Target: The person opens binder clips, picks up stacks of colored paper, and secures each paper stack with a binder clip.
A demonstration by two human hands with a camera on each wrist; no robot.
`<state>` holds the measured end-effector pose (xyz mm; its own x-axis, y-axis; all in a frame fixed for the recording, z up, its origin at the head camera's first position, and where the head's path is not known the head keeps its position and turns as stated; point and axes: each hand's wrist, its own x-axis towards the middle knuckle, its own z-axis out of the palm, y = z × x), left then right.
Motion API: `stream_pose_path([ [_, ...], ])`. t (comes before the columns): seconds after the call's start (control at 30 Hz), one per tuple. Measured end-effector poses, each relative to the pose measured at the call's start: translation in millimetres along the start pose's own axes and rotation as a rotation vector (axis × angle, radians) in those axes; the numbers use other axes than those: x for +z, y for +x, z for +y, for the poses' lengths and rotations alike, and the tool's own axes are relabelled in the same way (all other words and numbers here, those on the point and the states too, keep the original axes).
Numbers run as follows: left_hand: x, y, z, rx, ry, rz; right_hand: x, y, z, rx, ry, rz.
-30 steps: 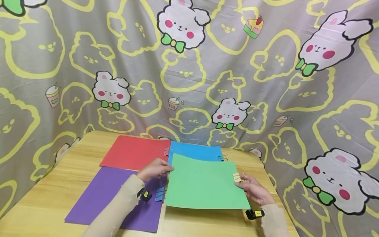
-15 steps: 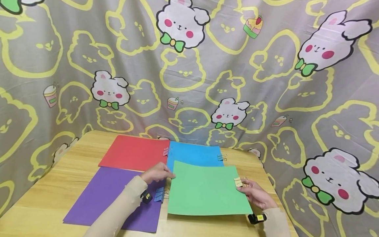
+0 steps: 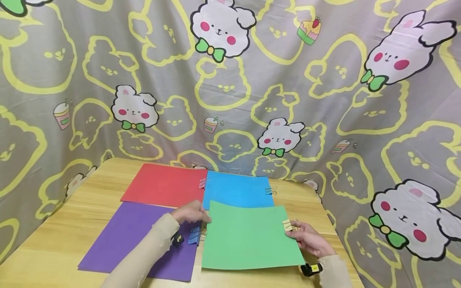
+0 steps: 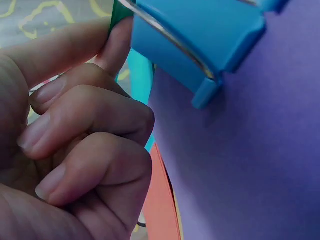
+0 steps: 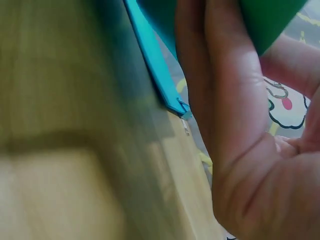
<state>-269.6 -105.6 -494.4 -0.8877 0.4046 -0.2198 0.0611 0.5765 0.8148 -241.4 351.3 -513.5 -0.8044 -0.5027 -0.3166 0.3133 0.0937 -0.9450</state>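
A green sheet of paper (image 3: 252,240), slightly bowed, is held by both hands over the right front of the table. My left hand (image 3: 192,213) pinches its left edge between thumb and index finger; the left wrist view shows the other fingers curled into the palm. At the right edge, beside a yellow binder clip (image 3: 287,225) fixed there, my right hand (image 3: 310,239) grips the sheet, with fingers (image 5: 227,85) underneath in the right wrist view. A blue binder clip (image 4: 200,35) on the purple sheet (image 3: 133,236) lies close to my left hand.
At the back left lies a red sheet (image 3: 165,186) with a pink binder clip (image 3: 203,183). Right of it is a blue sheet (image 3: 237,188) with its own clip (image 3: 269,191), partly behind the green one. A patterned curtain (image 3: 230,88) surrounds the wooden table (image 3: 47,244).
Both hands have brought the green sheet down and toward the front of the table, uncovering more of the blue sheet. The other sheets lie as before.
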Motion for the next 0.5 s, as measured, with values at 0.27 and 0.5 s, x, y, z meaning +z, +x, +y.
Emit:
stream_pose_path([
  [0.27, 1.4, -3.1, -1.3, -0.010, -0.001, -0.025, 4.1, 3.0, 6.6, 0.035, -0.034, 0.024],
  [0.5, 2.4, -6.5, -2.2, -0.034, -0.009, -0.043, 8.8, 4.1, 9.4, 0.036, -0.021, 0.015],
])
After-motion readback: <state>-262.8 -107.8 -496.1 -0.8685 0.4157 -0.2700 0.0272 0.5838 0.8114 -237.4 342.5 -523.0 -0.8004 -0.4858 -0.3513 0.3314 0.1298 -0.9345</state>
